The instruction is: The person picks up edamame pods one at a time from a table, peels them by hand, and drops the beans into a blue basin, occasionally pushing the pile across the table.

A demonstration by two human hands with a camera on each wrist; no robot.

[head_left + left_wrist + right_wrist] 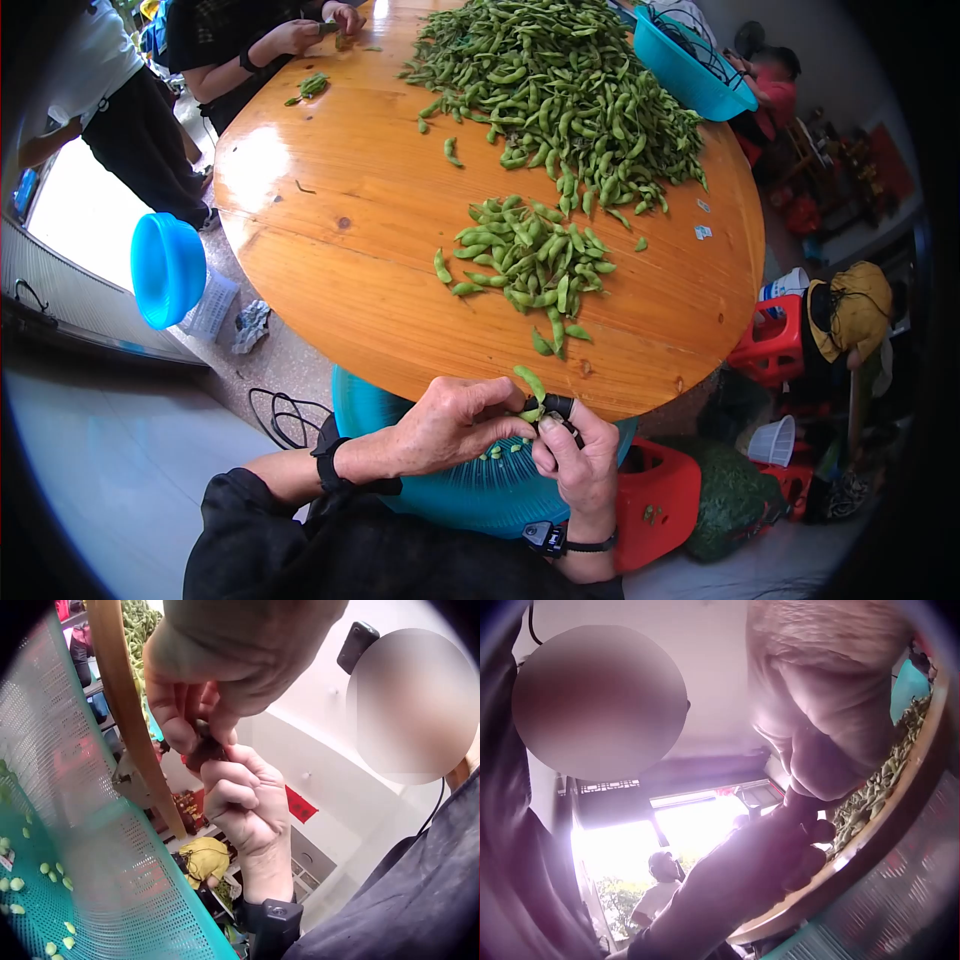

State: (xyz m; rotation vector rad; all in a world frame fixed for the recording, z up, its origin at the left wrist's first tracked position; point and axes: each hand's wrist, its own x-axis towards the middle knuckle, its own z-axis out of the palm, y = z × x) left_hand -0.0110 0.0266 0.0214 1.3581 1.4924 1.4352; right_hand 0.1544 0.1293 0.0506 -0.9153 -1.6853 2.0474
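Observation:
Close beyond the table's near edge, my left hand (455,430) pinches a green soybean pod (531,414) between thumb and fingers. My right hand (583,455) meets it there, thumb and curled fingers gripping the same pod's other end. A second pod (530,382) stands up from between the fingertips. Something black (550,404) covers part of the right forefinger. Below both hands is a teal mesh basket (112,847) with several shelled beans (51,874) in it. In the right wrist view, the fingers hide the pods.
A small pile of pods (535,255) lies on the round wooden table (340,290), with a large heap (560,90) behind it. A teal basin (690,70) stands at the back right. Another person's hands (300,38) work across the table. A red stool (655,500) is at the right.

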